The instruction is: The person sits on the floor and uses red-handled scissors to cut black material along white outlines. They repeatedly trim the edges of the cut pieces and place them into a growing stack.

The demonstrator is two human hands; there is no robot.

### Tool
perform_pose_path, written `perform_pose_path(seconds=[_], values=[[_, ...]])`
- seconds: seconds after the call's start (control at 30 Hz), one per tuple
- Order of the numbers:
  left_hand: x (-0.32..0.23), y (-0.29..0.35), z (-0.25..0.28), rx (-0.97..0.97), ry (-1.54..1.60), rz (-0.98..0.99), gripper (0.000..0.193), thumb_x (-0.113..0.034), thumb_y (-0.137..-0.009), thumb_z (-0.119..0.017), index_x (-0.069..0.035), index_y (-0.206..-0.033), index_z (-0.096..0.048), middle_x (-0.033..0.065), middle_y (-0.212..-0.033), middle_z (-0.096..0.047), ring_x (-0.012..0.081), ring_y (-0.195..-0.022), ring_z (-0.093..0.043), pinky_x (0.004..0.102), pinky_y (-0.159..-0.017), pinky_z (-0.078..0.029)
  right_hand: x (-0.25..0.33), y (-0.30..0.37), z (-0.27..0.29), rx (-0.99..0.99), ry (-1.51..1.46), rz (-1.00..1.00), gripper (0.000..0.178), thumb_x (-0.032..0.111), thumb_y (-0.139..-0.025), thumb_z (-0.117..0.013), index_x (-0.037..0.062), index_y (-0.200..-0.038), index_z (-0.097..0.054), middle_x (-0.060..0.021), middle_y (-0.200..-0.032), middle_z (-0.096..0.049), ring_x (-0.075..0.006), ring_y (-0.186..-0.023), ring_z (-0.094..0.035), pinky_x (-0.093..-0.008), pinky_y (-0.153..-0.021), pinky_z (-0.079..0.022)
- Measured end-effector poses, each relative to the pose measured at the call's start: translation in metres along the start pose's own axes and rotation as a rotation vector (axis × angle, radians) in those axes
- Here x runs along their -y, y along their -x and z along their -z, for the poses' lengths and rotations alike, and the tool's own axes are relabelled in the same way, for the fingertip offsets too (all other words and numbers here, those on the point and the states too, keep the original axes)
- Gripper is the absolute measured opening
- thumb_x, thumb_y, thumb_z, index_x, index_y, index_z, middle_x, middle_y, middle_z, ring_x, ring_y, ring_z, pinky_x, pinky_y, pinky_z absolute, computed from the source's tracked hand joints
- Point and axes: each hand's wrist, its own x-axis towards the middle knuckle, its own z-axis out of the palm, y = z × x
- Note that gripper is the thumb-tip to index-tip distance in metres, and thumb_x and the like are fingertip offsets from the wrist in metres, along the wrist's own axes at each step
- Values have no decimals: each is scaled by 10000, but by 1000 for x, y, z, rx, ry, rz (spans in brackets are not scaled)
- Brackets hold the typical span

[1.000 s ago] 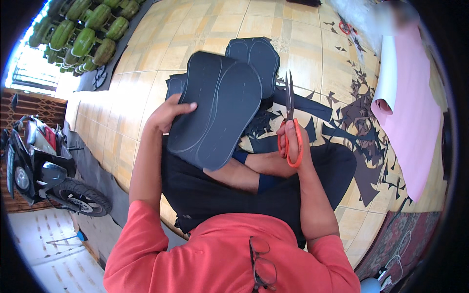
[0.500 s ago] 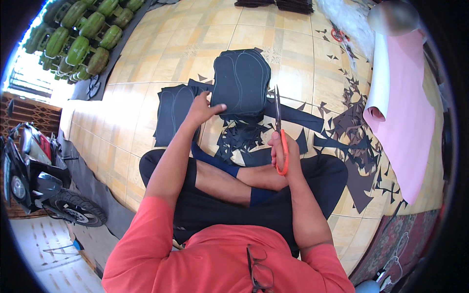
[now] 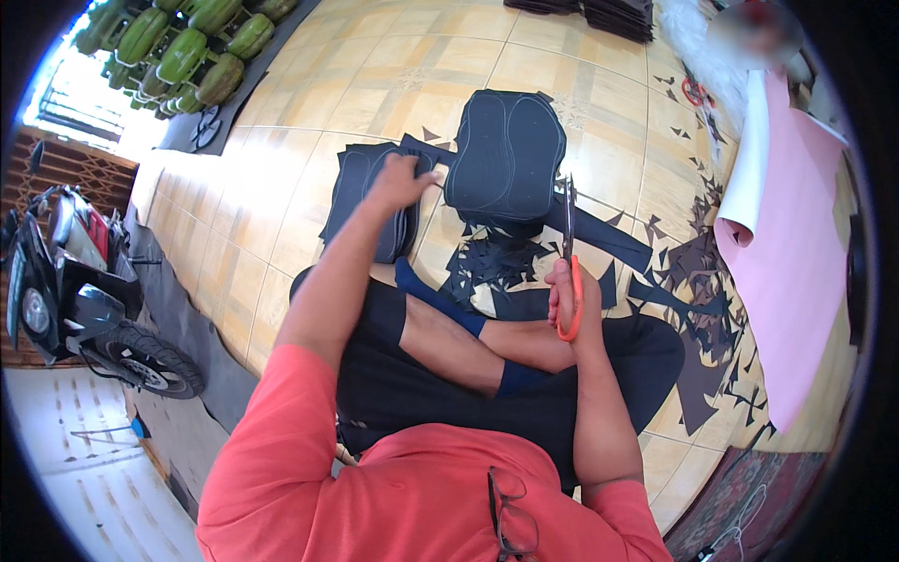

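Dark scraps (image 3: 492, 270) littered the space between my crossed legs and the taller stack (image 3: 506, 155) of dark sheets, and a dark strip (image 3: 604, 236) ran behind the scissor blades. My left hand (image 3: 403, 183), thumb spread from the fingers, hovered over or touched the left stack (image 3: 356, 192); I couldn't tell which. My right hand (image 3: 562, 290) was wrapped around the orange-handled scissors (image 3: 568, 245), right of the taller stack, tips pointing away from me, long axis nearly straight ahead. Pale tiles (image 3: 281, 140) covered the floor; a motorbike (image 3: 80, 290) stood leftward.
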Motion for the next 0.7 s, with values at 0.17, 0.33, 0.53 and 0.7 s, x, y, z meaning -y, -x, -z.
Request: perform_pose_path(seconds=[0.17, 0.33, 0.53, 0.7], values=[[135, 5, 40, 444, -397, 417, 812, -594, -732, -748, 39, -1223, -608, 250, -1284, -576, 362, -1258, -505, 410, -1049, -404, 0, -4, -8, 39, 19, -15, 482, 478, -953, -541, 12, -850, -610, -11, -551, -472, -90, -422, -472, -245, -383, -406], [151, 28, 16, 625, -297, 617, 1018, -681, -604, -796, 17, -1305, -555, 213, -1350, -543, 326, -1294, -489, 410, -1078, -383, -6, -6, -11, 48, 47, -26, 472, 478, -943, -572, 17, -850, -612, -4, -553, -474, -89, -426, -476, -246, -389, -407], [141, 29, 6, 243, -432, 734, 840, -498, -643, -860, 40, -1232, -594, 220, -1313, -567, 324, -1220, -551, 404, -1014, -450, -8, -5, -8, 41, 71, 4, 450, 470, -942, -586, 30, -855, -620, 3, -560, -479, -86, -433, -480, -245, -395, -405], [158, 32, 60, 63, 63, 538, 501, -228, -688, -858, 86, -1020, -654, 202, -902, -699, 310, -816, -694, 395, -732, -551, -3, -4, -14, 84, 69, 52, 503, 502, -950, -540, 12, -864, -612, -2, -549, -468, -79, -417, -466, -234, -381, -399]])
